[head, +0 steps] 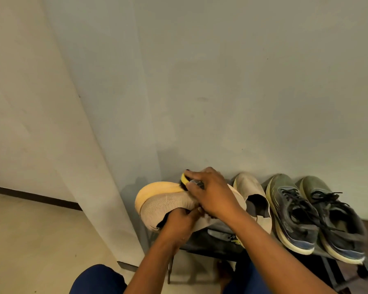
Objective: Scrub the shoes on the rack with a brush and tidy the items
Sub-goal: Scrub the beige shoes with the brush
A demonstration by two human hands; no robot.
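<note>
brushing the beige shoe above the rack

left hand (182, 219) has its fingers pushed into the opening of the beige knit shoe (168, 203) and closed on its collar, holding it lifted on its side, pale sole turned up and away. right hand (212, 192) fingers are clamped around a yellow brush (184, 181), dark bristles touching the sole edge just beyond the left fingers. just right of the right-hand fingers, the second beige shoe (255, 200) lies on the dark rack (210, 245), toe toward the wall (200, 81). further right, well clear of both hands, a pair of grey laced sneakers (310, 217) sits side by side on the same shelf. dark blue trouser knee (98, 279) at the bottom.
</note>
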